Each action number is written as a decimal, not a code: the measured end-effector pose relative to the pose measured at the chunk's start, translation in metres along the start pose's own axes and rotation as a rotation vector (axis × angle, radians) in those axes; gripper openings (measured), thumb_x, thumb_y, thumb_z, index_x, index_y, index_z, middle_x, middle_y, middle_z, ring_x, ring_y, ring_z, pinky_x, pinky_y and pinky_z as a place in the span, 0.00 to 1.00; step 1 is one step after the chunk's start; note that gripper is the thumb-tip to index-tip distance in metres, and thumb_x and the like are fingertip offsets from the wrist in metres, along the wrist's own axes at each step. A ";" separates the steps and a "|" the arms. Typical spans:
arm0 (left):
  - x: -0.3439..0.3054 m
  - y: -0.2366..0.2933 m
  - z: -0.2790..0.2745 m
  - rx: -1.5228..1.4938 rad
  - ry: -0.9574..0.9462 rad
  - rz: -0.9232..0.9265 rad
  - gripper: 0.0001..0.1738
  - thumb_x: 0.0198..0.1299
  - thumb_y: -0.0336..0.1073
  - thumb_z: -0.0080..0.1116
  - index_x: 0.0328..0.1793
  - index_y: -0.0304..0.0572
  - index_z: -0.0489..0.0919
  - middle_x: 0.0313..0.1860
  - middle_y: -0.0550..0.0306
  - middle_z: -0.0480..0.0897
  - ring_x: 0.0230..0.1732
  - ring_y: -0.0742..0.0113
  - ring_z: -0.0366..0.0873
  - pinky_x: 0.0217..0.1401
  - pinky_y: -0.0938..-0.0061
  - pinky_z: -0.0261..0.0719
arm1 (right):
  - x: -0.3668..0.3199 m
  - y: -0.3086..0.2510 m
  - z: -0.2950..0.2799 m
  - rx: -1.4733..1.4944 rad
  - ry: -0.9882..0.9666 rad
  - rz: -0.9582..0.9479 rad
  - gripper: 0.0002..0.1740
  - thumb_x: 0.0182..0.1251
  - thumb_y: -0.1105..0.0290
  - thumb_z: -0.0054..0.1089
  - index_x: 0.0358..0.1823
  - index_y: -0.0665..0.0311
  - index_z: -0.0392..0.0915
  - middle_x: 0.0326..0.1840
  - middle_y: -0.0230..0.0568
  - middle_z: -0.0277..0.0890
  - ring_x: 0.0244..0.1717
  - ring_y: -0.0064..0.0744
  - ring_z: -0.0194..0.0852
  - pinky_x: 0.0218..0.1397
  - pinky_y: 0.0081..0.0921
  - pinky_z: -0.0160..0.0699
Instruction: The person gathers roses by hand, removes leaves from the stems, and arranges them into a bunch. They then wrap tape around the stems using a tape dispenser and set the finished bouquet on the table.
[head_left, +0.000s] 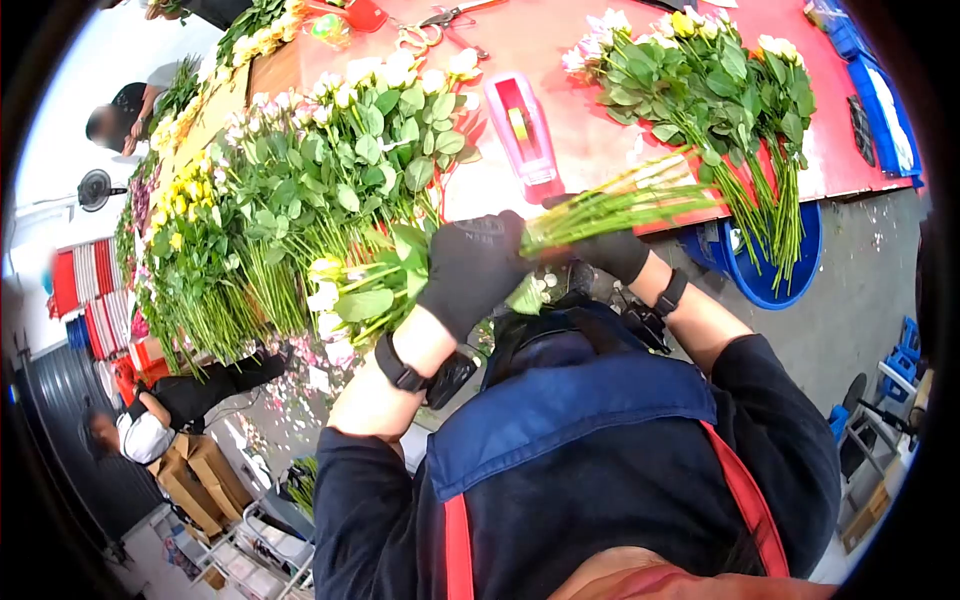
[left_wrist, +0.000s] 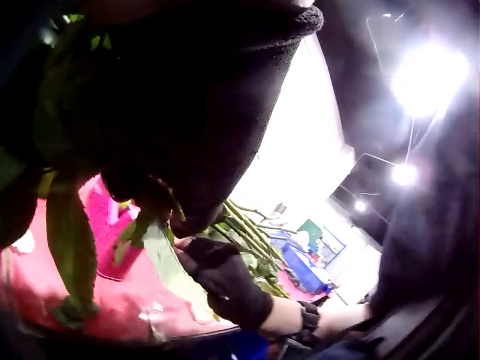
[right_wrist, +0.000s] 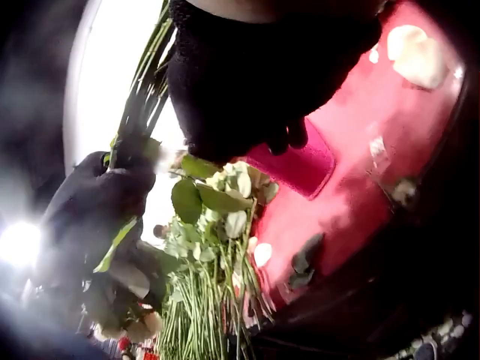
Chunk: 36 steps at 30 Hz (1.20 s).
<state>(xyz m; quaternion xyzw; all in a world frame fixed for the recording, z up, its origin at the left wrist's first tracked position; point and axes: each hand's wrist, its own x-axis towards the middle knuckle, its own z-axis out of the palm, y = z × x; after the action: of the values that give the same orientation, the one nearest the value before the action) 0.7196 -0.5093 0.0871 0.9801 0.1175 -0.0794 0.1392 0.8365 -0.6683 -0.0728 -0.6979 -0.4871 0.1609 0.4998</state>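
My gloved left hand (head_left: 475, 272) grips a rose bunch, its pale and yellow heads (head_left: 328, 292) pointing left and its green stems (head_left: 630, 205) fanning right. The right wrist view shows the left hand (right_wrist: 105, 195) curled round the stems (right_wrist: 142, 82). Under and beside the stems is my gloved right hand (head_left: 612, 252); its fingers are partly hidden. In the left wrist view the right hand (left_wrist: 225, 281) is at the stems (left_wrist: 251, 232), close to a loose-hanging leaf (left_wrist: 169, 262). Whether it holds anything is unclear. A pink tape dispenser (head_left: 522, 140) stands just beyond both hands.
Rose bunches (head_left: 370, 150) line the left of the red-covered table (head_left: 460, 195); more bunches (head_left: 700, 90) lie at the right. Scissors (head_left: 455, 14) lie at the back. A blue bucket (head_left: 812, 262) stands below the right edge. Two people are at the left.
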 end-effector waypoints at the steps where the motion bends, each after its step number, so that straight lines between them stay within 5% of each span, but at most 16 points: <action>1: 0.006 -0.008 0.009 0.027 -0.010 -0.016 0.22 0.47 0.55 0.68 0.32 0.45 0.77 0.23 0.48 0.80 0.26 0.49 0.81 0.28 0.59 0.76 | 0.001 0.012 0.010 -0.141 0.055 -0.059 0.18 0.59 0.64 0.63 0.50 0.61 0.79 0.46 0.45 0.81 0.46 0.44 0.79 0.52 0.39 0.75; 2: 0.014 -0.012 0.016 0.106 -0.024 -0.055 0.20 0.49 0.53 0.66 0.33 0.46 0.77 0.23 0.48 0.81 0.26 0.49 0.81 0.28 0.58 0.77 | 0.000 0.025 0.015 -0.283 0.112 -0.118 0.17 0.62 0.63 0.61 0.49 0.62 0.79 0.41 0.47 0.82 0.42 0.47 0.80 0.49 0.41 0.76; 3: 0.020 -0.017 0.022 0.117 0.035 -0.084 0.18 0.50 0.52 0.64 0.34 0.46 0.78 0.24 0.48 0.81 0.27 0.50 0.82 0.29 0.58 0.77 | 0.009 0.001 0.005 -0.139 -0.068 0.205 0.14 0.62 0.64 0.61 0.46 0.63 0.80 0.38 0.50 0.81 0.42 0.50 0.80 0.48 0.42 0.76; 4: 0.025 -0.021 0.026 0.131 0.096 -0.110 0.17 0.51 0.51 0.63 0.35 0.47 0.78 0.25 0.48 0.82 0.28 0.50 0.82 0.29 0.58 0.77 | 0.018 -0.004 0.016 0.233 0.002 0.205 0.13 0.65 0.63 0.59 0.41 0.65 0.80 0.32 0.47 0.81 0.34 0.44 0.81 0.39 0.38 0.77; 7: 0.034 -0.031 0.031 0.214 0.031 -0.163 0.16 0.53 0.50 0.61 0.39 0.48 0.78 0.29 0.48 0.83 0.30 0.51 0.83 0.31 0.60 0.78 | 0.018 -0.048 0.008 0.507 -0.144 0.498 0.15 0.68 0.61 0.57 0.35 0.67 0.80 0.22 0.35 0.75 0.19 0.21 0.70 0.22 0.21 0.68; 11: 0.020 -0.013 0.027 0.209 -0.074 -0.073 0.19 0.55 0.51 0.58 0.43 0.45 0.77 0.36 0.48 0.84 0.35 0.51 0.84 0.38 0.59 0.78 | 0.031 -0.095 -0.017 1.102 -0.042 0.942 0.12 0.67 0.61 0.60 0.38 0.64 0.80 0.25 0.33 0.78 0.18 0.19 0.67 0.23 0.17 0.67; 14: 0.008 -0.013 0.016 0.027 -0.041 -0.034 0.23 0.56 0.57 0.58 0.41 0.43 0.76 0.30 0.49 0.83 0.32 0.52 0.83 0.35 0.59 0.77 | 0.037 -0.134 -0.027 1.248 0.067 0.979 0.13 0.68 0.61 0.57 0.43 0.65 0.80 0.32 0.30 0.79 0.23 0.16 0.67 0.27 0.14 0.67; 16: -0.002 -0.028 0.018 -0.073 0.022 0.035 0.22 0.56 0.57 0.59 0.36 0.46 0.76 0.23 0.51 0.80 0.26 0.52 0.81 0.26 0.61 0.75 | 0.033 -0.133 -0.035 1.314 -0.135 0.633 0.13 0.75 0.69 0.43 0.52 0.61 0.76 0.39 0.29 0.79 0.27 0.15 0.66 0.30 0.15 0.68; 18: -0.011 -0.039 0.008 -0.070 -0.073 0.109 0.27 0.56 0.61 0.59 0.39 0.42 0.79 0.27 0.46 0.82 0.32 0.50 0.82 0.32 0.62 0.77 | 0.025 -0.161 -0.061 0.925 -0.053 0.567 0.13 0.75 0.72 0.42 0.52 0.62 0.76 0.39 0.32 0.80 0.30 0.18 0.71 0.32 0.18 0.72; 20: -0.016 -0.050 0.000 -0.276 -0.164 0.145 0.27 0.61 0.57 0.58 0.48 0.38 0.80 0.33 0.44 0.83 0.36 0.56 0.83 0.41 0.68 0.78 | 0.002 -0.132 -0.063 0.152 -0.250 0.076 0.16 0.67 0.73 0.52 0.55 0.65 0.75 0.37 0.39 0.80 0.40 0.23 0.78 0.42 0.21 0.76; 23: -0.017 -0.058 -0.010 -0.830 -0.570 0.132 0.25 0.66 0.52 0.55 0.53 0.35 0.79 0.37 0.48 0.84 0.39 0.67 0.79 0.46 0.72 0.76 | -0.016 -0.113 -0.026 0.269 0.006 0.200 0.24 0.60 0.75 0.61 0.60 0.65 0.72 0.38 0.37 0.79 0.41 0.26 0.77 0.49 0.27 0.76; 28: -0.021 -0.046 -0.026 -0.869 -0.651 0.299 0.23 0.65 0.49 0.57 0.50 0.34 0.79 0.35 0.53 0.84 0.37 0.73 0.76 0.44 0.73 0.75 | 0.012 -0.124 0.001 0.148 0.233 0.062 0.23 0.59 0.76 0.63 0.57 0.66 0.73 0.43 0.38 0.76 0.45 0.27 0.73 0.51 0.27 0.74; 30: -0.023 -0.041 -0.037 -0.781 -0.668 0.242 0.24 0.62 0.50 0.60 0.50 0.34 0.79 0.34 0.51 0.83 0.37 0.72 0.77 0.44 0.72 0.75 | 0.001 -0.109 0.002 0.259 0.003 0.136 0.16 0.60 0.74 0.62 0.50 0.67 0.78 0.43 0.38 0.78 0.45 0.29 0.75 0.51 0.28 0.74; 32: -0.021 -0.046 -0.029 -0.514 -0.433 0.326 0.27 0.54 0.55 0.63 0.45 0.37 0.81 0.33 0.44 0.83 0.37 0.55 0.82 0.43 0.65 0.76 | -0.011 -0.119 0.002 0.450 0.049 0.371 0.15 0.62 0.70 0.61 0.49 0.68 0.79 0.44 0.39 0.82 0.46 0.32 0.79 0.53 0.30 0.75; 35: -0.027 -0.027 -0.019 -0.087 -0.094 0.219 0.23 0.48 0.53 0.63 0.38 0.42 0.76 0.29 0.49 0.82 0.33 0.50 0.82 0.37 0.58 0.77 | -0.011 -0.142 0.000 0.612 0.027 0.542 0.17 0.64 0.67 0.60 0.51 0.68 0.79 0.45 0.39 0.81 0.45 0.31 0.78 0.52 0.28 0.75; 36: -0.025 -0.018 -0.020 0.025 -0.091 0.201 0.17 0.53 0.48 0.59 0.40 0.44 0.75 0.29 0.51 0.82 0.30 0.51 0.83 0.32 0.57 0.77 | -0.018 -0.132 0.002 0.952 0.018 0.596 0.16 0.64 0.66 0.59 0.51 0.66 0.79 0.43 0.40 0.81 0.44 0.28 0.77 0.51 0.27 0.75</action>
<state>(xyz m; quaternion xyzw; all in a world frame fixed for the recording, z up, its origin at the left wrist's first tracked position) 0.6930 -0.4915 0.1062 0.9839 0.0110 -0.1111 0.1393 0.7579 -0.6787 0.0347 -0.5042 -0.1383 0.4913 0.6967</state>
